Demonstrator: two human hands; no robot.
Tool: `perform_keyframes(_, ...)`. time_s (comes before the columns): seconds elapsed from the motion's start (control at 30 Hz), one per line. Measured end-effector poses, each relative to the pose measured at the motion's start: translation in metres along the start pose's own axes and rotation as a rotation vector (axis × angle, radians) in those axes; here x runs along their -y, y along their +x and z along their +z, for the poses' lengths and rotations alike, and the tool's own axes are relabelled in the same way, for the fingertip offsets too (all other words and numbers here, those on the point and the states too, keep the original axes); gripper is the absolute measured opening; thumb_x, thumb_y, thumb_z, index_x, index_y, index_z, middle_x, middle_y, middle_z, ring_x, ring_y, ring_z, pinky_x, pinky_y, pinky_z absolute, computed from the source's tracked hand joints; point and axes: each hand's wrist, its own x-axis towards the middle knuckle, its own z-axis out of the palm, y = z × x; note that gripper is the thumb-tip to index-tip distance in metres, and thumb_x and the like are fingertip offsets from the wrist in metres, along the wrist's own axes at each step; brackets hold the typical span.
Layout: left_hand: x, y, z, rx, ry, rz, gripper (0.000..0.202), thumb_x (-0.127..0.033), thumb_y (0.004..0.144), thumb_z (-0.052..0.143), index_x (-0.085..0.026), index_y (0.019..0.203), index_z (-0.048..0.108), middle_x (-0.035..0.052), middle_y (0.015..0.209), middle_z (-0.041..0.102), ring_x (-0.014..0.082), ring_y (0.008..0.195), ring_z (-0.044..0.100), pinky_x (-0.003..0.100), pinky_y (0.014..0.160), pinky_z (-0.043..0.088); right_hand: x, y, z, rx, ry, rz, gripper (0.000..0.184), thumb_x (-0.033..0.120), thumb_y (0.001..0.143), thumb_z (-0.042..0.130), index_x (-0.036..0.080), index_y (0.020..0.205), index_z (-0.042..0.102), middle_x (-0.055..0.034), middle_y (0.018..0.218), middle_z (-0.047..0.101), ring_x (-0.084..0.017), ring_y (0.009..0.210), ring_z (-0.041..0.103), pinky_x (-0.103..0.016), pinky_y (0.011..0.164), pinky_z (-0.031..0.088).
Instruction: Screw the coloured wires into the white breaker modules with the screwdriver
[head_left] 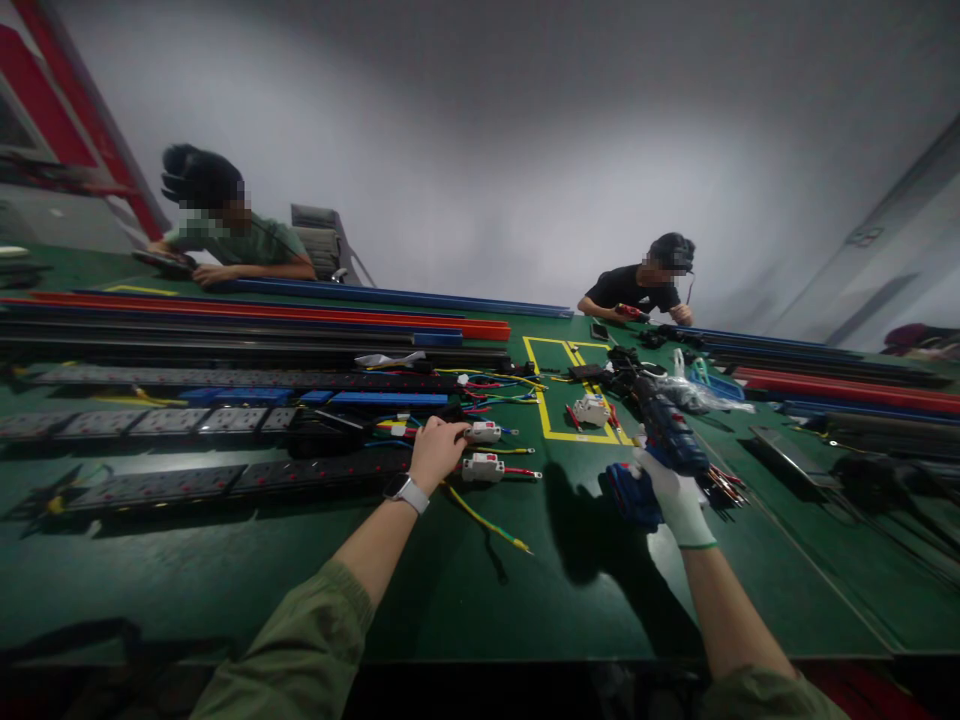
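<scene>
My left hand (437, 452), bare and with a watch at the wrist, has its fingers closed on the left end of a white circuit breaker (484, 432) at the end of a long power strip (165, 430). Just nearer to me, a second circuit breaker (484, 467) with a red lead lies beside a yellow-green wire (487, 520). In its white glove, my right hand (675, 500) grips a dark blue cordless drill (671, 425) above the table, its front end pointing away from me. A third breaker (591, 410) rests within yellow tape lines.
More strips and long orange channels (480, 328) lie across the green table (465, 620). Copper-coloured wire ends (726, 487), a plastic bag (686, 392) and a flat grey panel (791, 455) are on the right. Two people (247, 245) (645, 285) work at the far side.
</scene>
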Motion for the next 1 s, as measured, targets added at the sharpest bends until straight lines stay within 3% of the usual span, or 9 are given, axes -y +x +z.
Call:
perform_keyframes(0.27,0.001,0.0,0.001,0.004,-0.005,0.005,0.033,-0.038,0.102,0.057,-0.037,0.127,0.078,0.0089,0.109,0.075,0.0285,0.116,0.057,0.039,0.098,0.044,-0.03,-0.003,-0.009,-0.206,-0.103,-0.004,0.042,0.049,0.073,0.076,0.016,0.098,0.072,-0.0119,0.093,0.076,-0.034,0.095,0.073,-0.049,0.097,0.056)
perform_keyframes(0.37,0.001,0.0,0.001,0.008,-0.015,0.016,0.033,-0.036,0.102,0.056,-0.036,0.127,0.078,0.0089,0.109,0.075,0.0287,0.116,0.057,0.04,0.097,0.043,-0.045,-0.023,-0.008,-0.212,-0.08,-0.027,0.057,0.049,0.074,0.076,0.016,0.12,0.069,-0.0139,0.114,0.074,-0.036,0.11,0.07,-0.052,0.102,0.055)
perform_keyframes(0.43,0.002,0.001,0.002,0.007,-0.021,0.018,0.034,-0.034,0.102,0.056,-0.036,0.127,0.078,0.009,0.11,0.076,0.0292,0.117,0.057,0.041,0.098,0.043,-0.048,-0.05,-0.002,-0.384,-0.132,-0.068,0.067,0.043,0.075,0.076,0.016,0.135,0.062,-0.0163,0.126,0.069,-0.039,0.121,0.065,-0.057,0.106,0.052)
perform_keyframes(0.5,0.003,0.002,0.004,0.001,-0.028,0.018,0.034,-0.031,0.102,0.056,-0.036,0.128,0.078,0.0091,0.112,0.076,0.0296,0.118,0.057,0.042,0.099,0.043,-0.042,-0.082,0.009,-0.704,-0.241,-0.199,0.069,0.034,0.078,0.072,0.012,0.142,0.059,-0.0219,0.138,0.059,-0.043,0.134,0.054,-0.062,0.113,0.044)
perform_keyframes(0.6,0.005,0.003,0.006,-0.014,-0.045,0.017,0.036,-0.029,0.101,0.056,-0.034,0.13,0.077,0.0096,0.115,0.076,0.0302,0.119,0.058,0.044,0.102,0.043,-0.018,-0.113,0.032,-0.897,-0.315,-0.446,0.048,0.025,0.086,0.068,0.014,0.132,0.067,-0.0194,0.129,0.062,-0.038,0.13,0.055,-0.06,0.114,0.043)
perform_keyframes(0.7,0.006,0.004,0.006,-0.03,-0.07,0.01,0.037,-0.028,0.101,0.056,-0.031,0.132,0.076,0.0099,0.12,0.076,0.0304,0.121,0.059,0.045,0.104,0.043,0.007,-0.094,0.056,-0.582,-0.325,-0.646,0.031,0.024,0.093,0.062,0.018,0.123,0.069,-0.0132,0.117,0.066,-0.031,0.119,0.062,-0.055,0.111,0.049)
perform_keyframes(0.8,0.007,0.005,0.005,-0.051,-0.089,0.013,0.037,-0.026,0.1,0.057,-0.028,0.132,0.076,0.0103,0.126,0.076,0.0297,0.125,0.061,0.045,0.108,0.043,0.014,-0.036,0.075,-0.204,-0.479,-0.557,0.028,0.024,0.096,0.059,0.017,0.122,0.068,-0.0138,0.121,0.067,-0.029,0.119,0.064,-0.052,0.111,0.051)
perform_keyframes(0.87,0.006,0.006,0.004,-0.067,-0.101,0.041,0.037,-0.024,0.1,0.057,-0.026,0.132,0.075,0.01,0.129,0.075,0.0294,0.125,0.063,0.044,0.109,0.044,0.01,0.0,0.084,-0.107,-0.661,-0.42,0.026,0.023,0.098,0.061,0.015,0.121,0.069,-0.0147,0.121,0.069,-0.028,0.118,0.065,-0.049,0.108,0.054)
perform_keyframes(1.0,0.004,0.008,0.002,-0.099,-0.152,0.083,0.037,-0.022,0.1,0.056,-0.023,0.132,0.074,0.0094,0.132,0.075,0.0299,0.12,0.068,0.043,0.109,0.046,-0.004,0.031,0.095,-0.084,-0.725,-0.386,0.033,0.037,0.103,0.066,0.019,0.131,0.066,-0.0112,0.134,0.066,-0.024,0.114,0.068,-0.045,0.098,0.059)
